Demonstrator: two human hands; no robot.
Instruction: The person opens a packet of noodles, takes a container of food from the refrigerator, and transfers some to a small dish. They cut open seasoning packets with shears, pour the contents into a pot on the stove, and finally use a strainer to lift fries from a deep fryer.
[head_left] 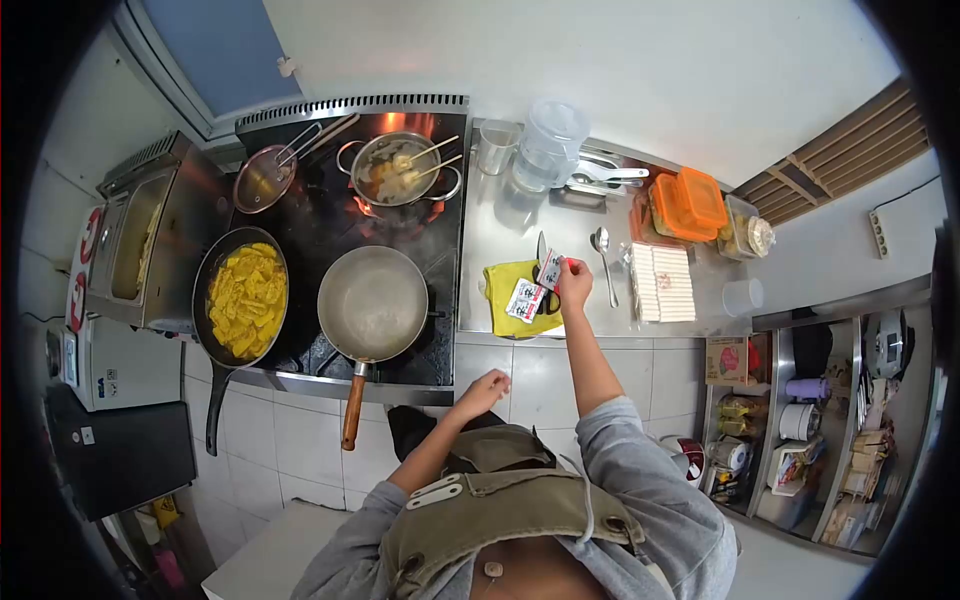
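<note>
My right hand is over the steel counter, its fingers pinching a small white packet with red and dark print. A similar printed packet lies just to the left on a folded yellow-green cloth. A knife blade and dark handles show partly from under the packets; the rest is hidden. My left hand hangs in front of the apron between stove and counter, loosely curled, with nothing visible in it. A metal spoon rests to the right of my right hand.
On the stove stand a pan of yellow food, a wooden-handled pan, and a pot with skewers over flame. Rolled white towels, orange-lidded containers and a clear jug occupy the counter. Shelves stand right.
</note>
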